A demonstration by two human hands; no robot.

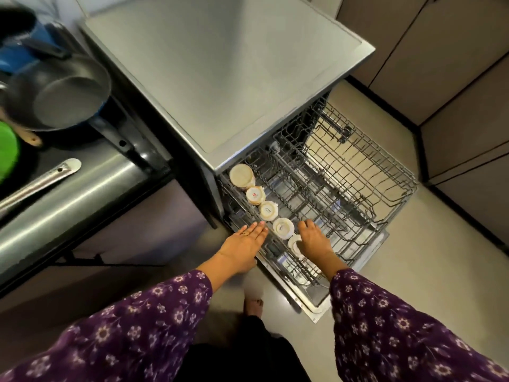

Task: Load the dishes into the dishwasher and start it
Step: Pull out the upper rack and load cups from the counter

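Dark pan (68, 97) sat far left. Left hand (242, 244) lay flat, fingers together, on grey wire rack (358, 172) edge. Five round white cups (267, 210) sat bases-up, row diagonal along rack's left. Right hand (314, 241) curled over nearest; grip unclear tbh.

- Left hand (245, 242) reaches forward, palm down, fingers straight and together (a ring on one).
- Right hand (312, 239) reaches forward beside it, palm down, fingers bent downward.
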